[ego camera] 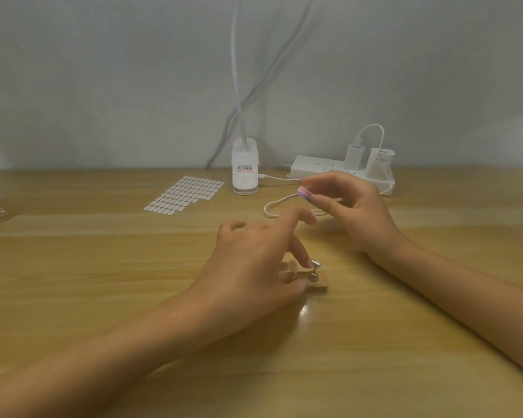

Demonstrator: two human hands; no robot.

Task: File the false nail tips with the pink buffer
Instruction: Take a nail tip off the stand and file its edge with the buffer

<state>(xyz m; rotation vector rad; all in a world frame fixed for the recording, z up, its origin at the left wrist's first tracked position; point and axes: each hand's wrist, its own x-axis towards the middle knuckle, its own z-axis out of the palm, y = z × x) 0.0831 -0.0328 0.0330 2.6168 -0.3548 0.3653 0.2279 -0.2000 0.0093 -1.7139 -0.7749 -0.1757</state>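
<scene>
Wooden table (73, 267); pale wall (103, 70) behind

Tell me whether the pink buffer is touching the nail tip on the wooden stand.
Apart. The head view shows the pink buffer pinched in the right hand, raised well clear of the nail tip on the wooden stand that the left hand holds.

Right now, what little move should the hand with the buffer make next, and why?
Probably lower the buffer to the tip on the stand. The right hand pinches the buffer up in the air, away from the stand, while the left hand holds the stand on the table, so nothing is being filed yet.
</scene>
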